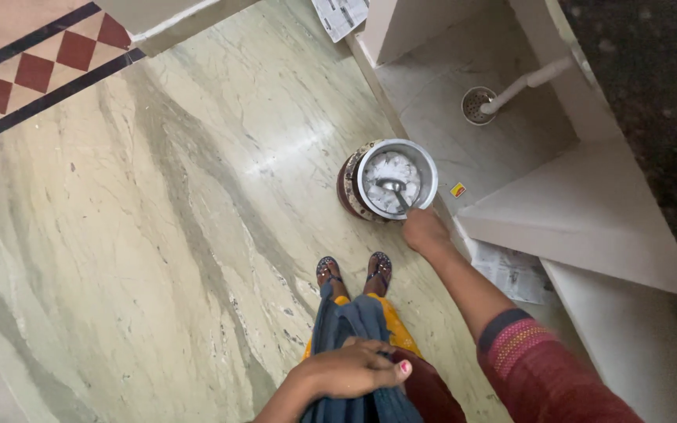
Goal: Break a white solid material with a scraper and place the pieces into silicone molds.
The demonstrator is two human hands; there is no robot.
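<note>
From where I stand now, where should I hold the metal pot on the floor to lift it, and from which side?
Probably grip the pot by its round rim, one of the hands on each opposite side, coming from above. No handles show, and it stands upright and open. The right hand holds the ladle inside; the left hand holds cloth. A step crowds the far side.

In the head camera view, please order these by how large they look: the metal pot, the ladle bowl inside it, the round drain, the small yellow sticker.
1. Metal pot, clearly largest.
2. Round drain.
3. Ladle bowl, slightly smaller than the drain, though the difference is unsure.
4. Yellow sticker, smallest.
</note>
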